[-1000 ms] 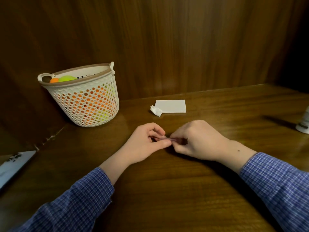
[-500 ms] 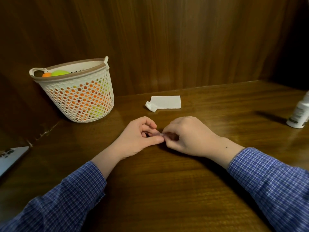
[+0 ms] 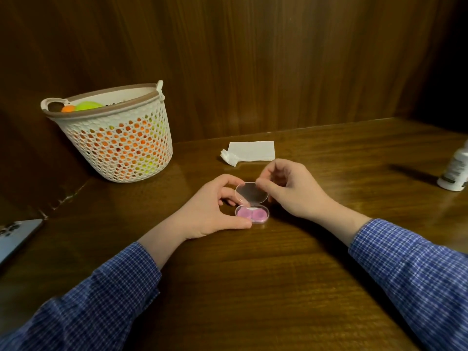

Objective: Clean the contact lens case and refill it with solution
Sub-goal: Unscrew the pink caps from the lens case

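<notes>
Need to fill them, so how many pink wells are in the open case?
2, side by side in the case base: left well, right well. The left hand holds the base, and none looks hidden.

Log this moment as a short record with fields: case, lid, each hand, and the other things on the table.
case: contact lens case lies on the table, open, two pink wells showing
lid: clear lid raised, hinged at the back
left hand: left hand holds the base
right hand: right hand pinches the lid's edge
solution bottle: solution bottle stands at the far right, untouched
tissue: folded tissue behind the hands
basket: basket, rear left
phone: phone, left edge
</notes>
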Available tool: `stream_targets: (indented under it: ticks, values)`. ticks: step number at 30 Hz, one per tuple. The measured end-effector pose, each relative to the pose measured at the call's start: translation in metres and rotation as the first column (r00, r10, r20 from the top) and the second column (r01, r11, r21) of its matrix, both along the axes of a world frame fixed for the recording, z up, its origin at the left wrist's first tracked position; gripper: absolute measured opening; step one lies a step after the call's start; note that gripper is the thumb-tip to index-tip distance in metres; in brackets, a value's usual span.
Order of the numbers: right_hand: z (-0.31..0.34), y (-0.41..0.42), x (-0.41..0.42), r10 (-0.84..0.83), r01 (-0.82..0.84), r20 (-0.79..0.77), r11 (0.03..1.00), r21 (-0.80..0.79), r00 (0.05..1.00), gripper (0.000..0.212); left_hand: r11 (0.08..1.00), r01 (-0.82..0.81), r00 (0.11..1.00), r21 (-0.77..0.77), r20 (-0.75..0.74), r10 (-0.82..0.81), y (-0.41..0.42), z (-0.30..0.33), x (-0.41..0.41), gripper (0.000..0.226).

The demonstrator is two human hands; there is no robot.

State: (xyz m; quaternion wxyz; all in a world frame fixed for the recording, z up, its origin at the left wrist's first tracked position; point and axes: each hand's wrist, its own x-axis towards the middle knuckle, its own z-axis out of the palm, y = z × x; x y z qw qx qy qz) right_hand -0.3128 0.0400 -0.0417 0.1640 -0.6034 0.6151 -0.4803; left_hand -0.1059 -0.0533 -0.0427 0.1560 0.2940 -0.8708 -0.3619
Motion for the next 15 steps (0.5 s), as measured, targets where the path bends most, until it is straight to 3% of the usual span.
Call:
stream_targets:
  ticks: [4, 9, 15]
  values:
    - [0.008, 0.01, -0.001, 0.032, -0.065, -0.182, 0.982, -0.177, 0.983, 0.006, 0.997, -0.074, 0.996, -0.03, -0.051, 0.072, 0.0, -0.003, -0.002, 0.084]
    - [0.004, 0.013, -0.002, 0.157, -0.131, -0.327, 0.986, 0.1, 0.932, 0.012, 0.994, -0.108, 0.992, -0.036, -0.075, 0.105, 0.0, -0.006, -0.002, 0.085]
    - [0.002, 0.01, 0.0, 0.146, -0.081, -0.396, 0.981, 0.176, 0.907, 0.027, 0.992, -0.122, 0.989, -0.044, -0.084, 0.118, -0.001, -0.008, -0.002, 0.084]
